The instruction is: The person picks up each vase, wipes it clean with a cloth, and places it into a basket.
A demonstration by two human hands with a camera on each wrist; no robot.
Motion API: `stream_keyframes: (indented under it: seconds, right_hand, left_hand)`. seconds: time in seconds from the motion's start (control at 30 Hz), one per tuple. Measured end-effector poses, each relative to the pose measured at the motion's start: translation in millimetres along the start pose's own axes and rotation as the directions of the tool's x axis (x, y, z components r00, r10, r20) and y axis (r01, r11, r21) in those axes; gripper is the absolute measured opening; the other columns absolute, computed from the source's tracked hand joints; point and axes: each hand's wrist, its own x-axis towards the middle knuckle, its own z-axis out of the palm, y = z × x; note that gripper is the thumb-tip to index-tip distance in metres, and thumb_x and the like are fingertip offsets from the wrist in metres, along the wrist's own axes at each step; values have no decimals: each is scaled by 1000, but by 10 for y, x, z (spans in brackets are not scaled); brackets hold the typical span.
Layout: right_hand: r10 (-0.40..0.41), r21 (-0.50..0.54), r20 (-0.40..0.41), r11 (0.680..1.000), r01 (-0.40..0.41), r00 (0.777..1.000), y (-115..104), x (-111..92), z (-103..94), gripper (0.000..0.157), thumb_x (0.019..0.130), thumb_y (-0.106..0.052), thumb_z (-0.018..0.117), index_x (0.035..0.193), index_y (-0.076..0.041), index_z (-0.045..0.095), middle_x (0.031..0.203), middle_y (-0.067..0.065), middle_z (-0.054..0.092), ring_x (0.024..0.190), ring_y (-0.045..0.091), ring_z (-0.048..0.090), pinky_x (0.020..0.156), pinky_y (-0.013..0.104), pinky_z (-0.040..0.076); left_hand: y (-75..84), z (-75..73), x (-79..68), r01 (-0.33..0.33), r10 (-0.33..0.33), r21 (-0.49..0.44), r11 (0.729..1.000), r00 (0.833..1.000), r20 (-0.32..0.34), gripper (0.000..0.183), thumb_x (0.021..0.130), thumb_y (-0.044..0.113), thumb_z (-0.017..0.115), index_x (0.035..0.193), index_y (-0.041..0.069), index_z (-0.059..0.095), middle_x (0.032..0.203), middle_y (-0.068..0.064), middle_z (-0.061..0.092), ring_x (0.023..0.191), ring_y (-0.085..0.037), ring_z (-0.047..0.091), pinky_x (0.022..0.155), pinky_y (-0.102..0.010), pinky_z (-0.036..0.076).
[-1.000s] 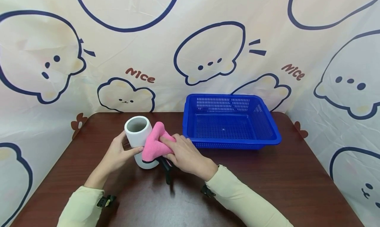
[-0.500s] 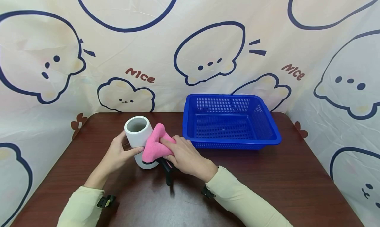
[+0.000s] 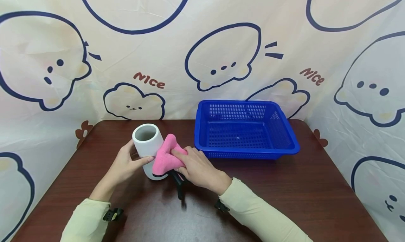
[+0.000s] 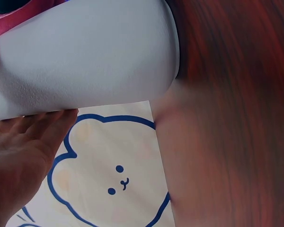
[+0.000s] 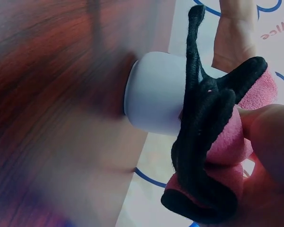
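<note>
A white cylindrical vase (image 3: 146,148) stands upright on the table, its wide mouth facing up. My left hand (image 3: 124,164) grips it from the left, thumb across the front. In the left wrist view, the fingers (image 4: 59,125) lie along the far side of the vase. My right hand (image 3: 200,169) holds a bunched pink cloth (image 3: 166,157) against the vase's right side, an index finger pressed into its fold. The right wrist view shows the cloth's black side (image 5: 201,127) hanging in folds, covering part of the vase (image 5: 156,94).
A blue plastic basket (image 3: 246,154) with slotted walls stands at the back right, just beyond the right hand. The dark brown wooden table (image 3: 303,193) meets a cartoon-printed curtain (image 3: 177,66) at the back and sides.
The right hand and the pink cloth have slid slightly down along the vase's right side. The left hand, vase and basket have stayed in place.
</note>
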Motion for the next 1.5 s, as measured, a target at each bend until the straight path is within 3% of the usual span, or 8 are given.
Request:
stream_keyframes:
  seconds: [0.27, 1.5]
  right_hand:
    - [-8, -3, 18, 1000, 8, 1000, 22, -7, 32, 44, 99, -34, 64, 142, -32, 51, 97, 1, 57, 93, 16, 50, 75, 26, 39]
    - [17, -43, 47, 999, -15, 999, 78, -62, 222, 43, 99, -31, 64, 140, -32, 52, 97, 3, 60, 92, 18, 53, 74, 29, 41]
  left_hand:
    - [13, -12, 4, 16, -17, 12, 1000, 1000, 15, 69, 87, 17, 81, 146, 10, 45, 132, -12, 61, 105, 5, 59, 88, -14, 51]
    - [6, -2, -9, -2, 2, 0, 1000, 1000, 0, 67, 86, 14, 81, 144, 9, 47, 128, -11, 62, 103, 5, 61, 86, -13, 52]
